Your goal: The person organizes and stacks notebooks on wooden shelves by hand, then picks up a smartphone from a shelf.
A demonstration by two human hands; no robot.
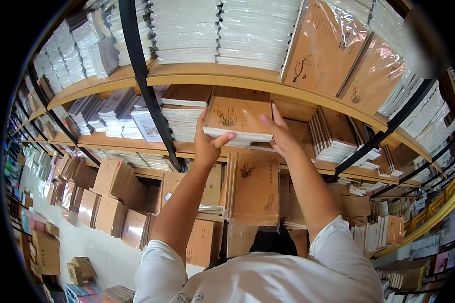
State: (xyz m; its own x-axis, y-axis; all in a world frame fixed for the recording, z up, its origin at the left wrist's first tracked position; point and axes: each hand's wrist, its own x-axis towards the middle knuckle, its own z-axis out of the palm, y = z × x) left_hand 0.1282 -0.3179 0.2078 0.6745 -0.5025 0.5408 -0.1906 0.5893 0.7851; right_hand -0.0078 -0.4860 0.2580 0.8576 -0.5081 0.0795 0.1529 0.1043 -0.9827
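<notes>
A stack of brown-covered notebooks with a plant drawing on top is between my two hands at the middle shelf. My left hand grips its near left corner, thumb along the white page edges. My right hand holds the right side, thumb on the cover. Directly left of the stack, more notebooks are piled on the same shelf. Below my hands, in front of my body, stands a clear-wrapped pile of brown notebooks. What lies under the held stack is mostly hidden.
The upper shelf board runs just above my hands, loaded with wrapped white stacks. Black metal uprights divide the shelves. Brown book piles stand at lower left, with cardboard boxes on the floor. A yellow ladder-like frame leans at right.
</notes>
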